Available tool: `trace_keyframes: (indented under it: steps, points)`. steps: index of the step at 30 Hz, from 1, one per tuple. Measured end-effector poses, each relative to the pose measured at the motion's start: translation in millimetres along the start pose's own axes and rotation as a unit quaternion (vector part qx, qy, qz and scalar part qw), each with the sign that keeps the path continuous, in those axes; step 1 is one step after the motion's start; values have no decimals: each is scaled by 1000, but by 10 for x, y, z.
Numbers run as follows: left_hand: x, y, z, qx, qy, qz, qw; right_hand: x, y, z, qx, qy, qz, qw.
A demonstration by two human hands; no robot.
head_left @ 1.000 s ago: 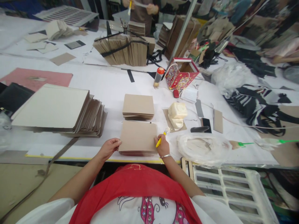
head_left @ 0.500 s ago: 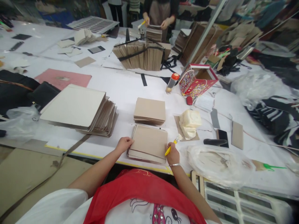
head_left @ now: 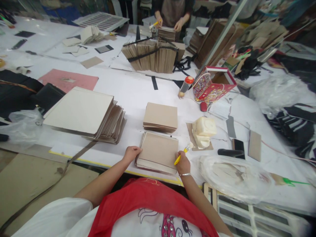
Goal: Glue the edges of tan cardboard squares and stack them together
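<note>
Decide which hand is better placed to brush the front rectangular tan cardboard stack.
Probably the right hand: it holds the yellow-handled brush beside the stack's right edge. The left hand, brushless, is at the left edge.

Saw a red patterned bag (head_left: 209, 93) just beside a red-capped container (head_left: 186, 87), a pink sheet (head_left: 81, 81) farther left and, blurrily, probably crumpled clear plastic (head_left: 278, 92) at right.
</note>
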State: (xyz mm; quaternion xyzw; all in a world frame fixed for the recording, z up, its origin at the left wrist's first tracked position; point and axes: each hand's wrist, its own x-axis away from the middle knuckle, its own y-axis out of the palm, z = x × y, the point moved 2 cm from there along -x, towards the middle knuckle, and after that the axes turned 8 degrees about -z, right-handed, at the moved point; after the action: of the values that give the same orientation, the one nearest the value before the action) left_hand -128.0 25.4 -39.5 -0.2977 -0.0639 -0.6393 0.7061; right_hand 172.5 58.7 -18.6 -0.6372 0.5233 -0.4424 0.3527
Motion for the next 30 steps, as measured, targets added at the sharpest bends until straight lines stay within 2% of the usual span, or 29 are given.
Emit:
trace_keyframes:
  steps: [8, 22, 30]
  points:
    - [21, 21, 8, 43, -17, 11, 999, -60, 45, 10, 45, -34, -5, 998]
    - [12, 28, 21, -6, -35, -1, 999, -67, -31, -32, 58, 31, -49, 997]
    - [9, 31, 65, -22, -33, -2, 999, -91, -29, -22, 52, 40, -62, 996]
